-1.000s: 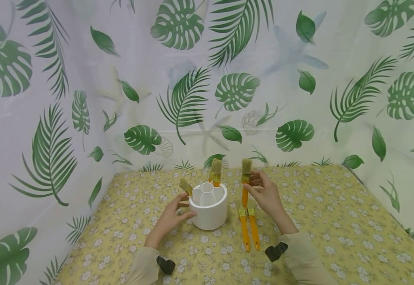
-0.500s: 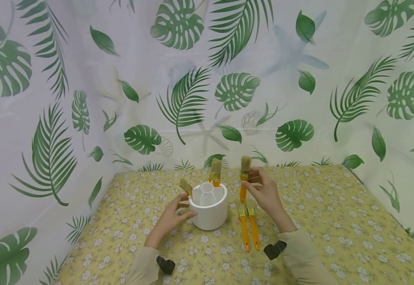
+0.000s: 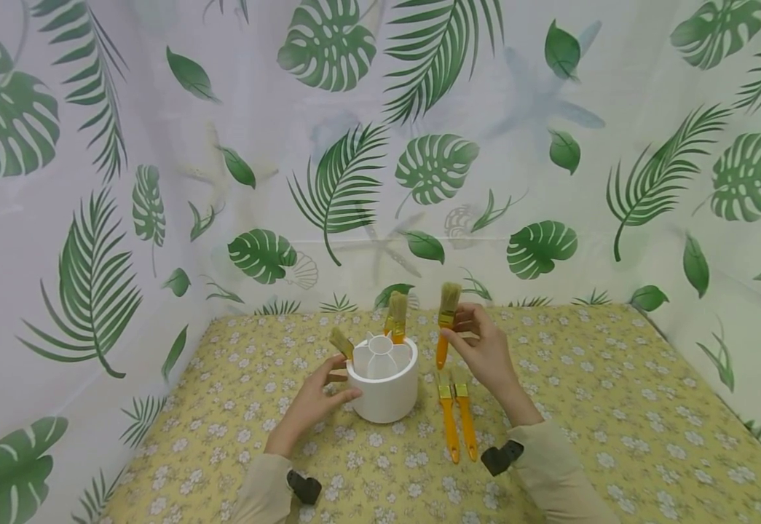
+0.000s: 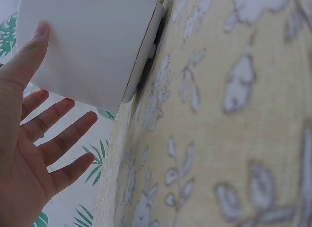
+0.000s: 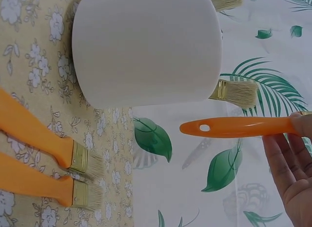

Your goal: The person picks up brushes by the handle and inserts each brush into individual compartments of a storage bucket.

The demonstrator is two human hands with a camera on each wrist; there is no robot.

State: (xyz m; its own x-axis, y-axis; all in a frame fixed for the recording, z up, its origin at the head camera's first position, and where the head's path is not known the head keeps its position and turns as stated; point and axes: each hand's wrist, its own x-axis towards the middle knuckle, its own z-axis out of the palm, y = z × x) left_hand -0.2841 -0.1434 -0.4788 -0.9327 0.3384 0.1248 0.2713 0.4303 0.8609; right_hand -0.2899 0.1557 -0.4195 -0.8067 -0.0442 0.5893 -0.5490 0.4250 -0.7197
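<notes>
A white round container (image 3: 385, 397) with inner dividers stands upright on the cloth. Paintbrushes lean in it bristles up, one (image 3: 341, 343) at the left and a pair (image 3: 396, 320) at the back. My left hand (image 3: 317, 397) rests at its left side, thumb along the outer wall (image 4: 85, 46), the other fingers spread and nearly straight. Right of the container, my right hand (image 3: 485, 349) pinches a paintbrush (image 3: 446, 324) near its metal band, bristles up. The orange handle (image 5: 239, 127) points down, raised above two paintbrushes lying side by side, left (image 3: 450, 426) and right (image 3: 466, 426).
A yellow flowered cloth (image 3: 616, 407) covers the table. Behind it and along both sides hang white sheets (image 3: 459, 255) with green leaf prints. A black wrist camera (image 3: 502, 457) sits at the right cuff, another (image 3: 304, 487) at the left.
My right hand has lifted the paintbrush slightly and shifted it a little left, toward the container; its handle end now tilts left. The left hand and container have stayed in place.
</notes>
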